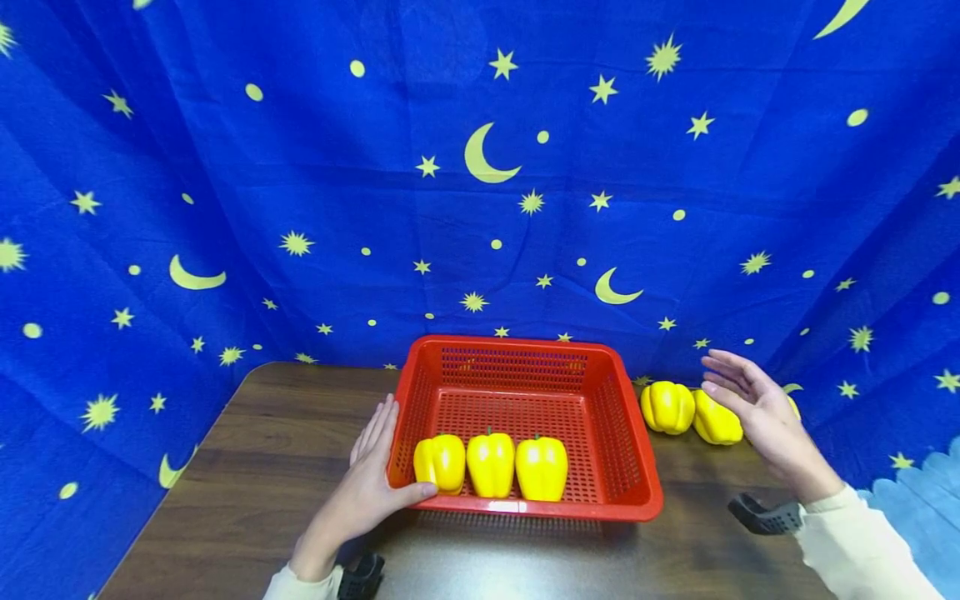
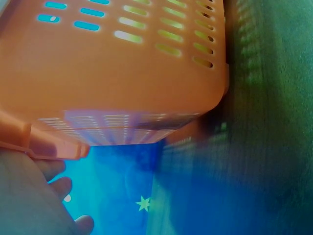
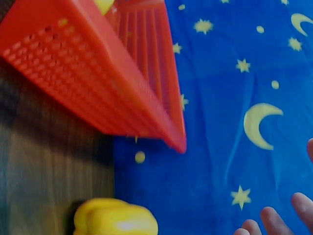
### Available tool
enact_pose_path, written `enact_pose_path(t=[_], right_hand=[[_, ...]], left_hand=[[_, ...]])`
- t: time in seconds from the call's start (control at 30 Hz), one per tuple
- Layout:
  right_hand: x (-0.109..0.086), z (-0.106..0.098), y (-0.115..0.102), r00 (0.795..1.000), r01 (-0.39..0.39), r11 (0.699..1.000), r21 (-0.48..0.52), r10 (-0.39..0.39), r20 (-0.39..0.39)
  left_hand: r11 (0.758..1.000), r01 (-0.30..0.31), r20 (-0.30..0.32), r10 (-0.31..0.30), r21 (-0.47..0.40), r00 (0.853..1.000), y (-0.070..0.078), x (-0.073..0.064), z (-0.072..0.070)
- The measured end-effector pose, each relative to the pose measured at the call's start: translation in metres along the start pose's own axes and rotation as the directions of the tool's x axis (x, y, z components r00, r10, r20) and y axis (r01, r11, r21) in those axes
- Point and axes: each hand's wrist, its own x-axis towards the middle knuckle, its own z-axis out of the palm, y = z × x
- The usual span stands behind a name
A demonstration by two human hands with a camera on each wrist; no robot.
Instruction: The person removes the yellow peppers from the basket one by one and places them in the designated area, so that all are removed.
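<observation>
One hand at each end. At the left, the table (image 1: 247, 483) shows bare wood grain; then comes the left hand (image 1: 363, 490), set against the basket (image 1: 510, 410) at its near left corner. Its fingers lie straight along the outside of the left wall, and the thumb stretches over the near rim, close to the leftmost pepper; it rests on the basket rather than wrapping it.

Inside, three peppers (image 1: 491, 467) sit in a row along the near wall, leftmost part first, their long axes pointing away from the person. The basket's far and right parts show bare mesh.

Past the right wall, on the table near the cloth (image 1: 375, 208), stands a first loose pepper (image 1: 667, 407), then a second loose pepper (image 1: 717, 417), its long axis slanting down to the right. These lie between the basket and the right hand (image 1: 767, 423) — just left of its fingers, and far nearer to it than to the other hand. That hand is empty, thumb and fingers spread wide and slightly bent; whether it touches the second one I cannot tell. A yellow patch (image 1: 794, 407) behind it — probably another pepper — is mostly hidden.
</observation>
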Motion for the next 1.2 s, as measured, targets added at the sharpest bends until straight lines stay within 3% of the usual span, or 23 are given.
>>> enact_pose_path(t=[0.27, 0.9, 1.07, 1.2], right_hand=[[0.003, 0.028, -0.014, 0.998, 0.039, 0.994, -0.105, -0.034, 0.051], [0.025, 0.087, -0.039, 0.983, -0.061, 0.996, -0.063, 0.071, 0.169], [0.032, 0.101, -0.037, 0.980, -0.054, 0.996, -0.074, 0.067, 0.187], [0.038, 0.111, -0.030, 0.970, -0.097, 0.992, -0.080, 0.112, 0.215]], left_hand=[[1.000, 0.006, -0.005, -0.006, 0.005, 1.000, -0.001, 0.000, 0.000], [1.000, -0.002, -0.006, 0.002, 0.008, 1.000, -0.001, -0.001, 0.001], [1.000, -0.013, -0.010, 0.013, 0.013, 1.000, -0.001, 0.000, 0.001], [1.000, -0.008, -0.010, 0.008, 0.015, 1.000, -0.001, 0.000, 0.001]])
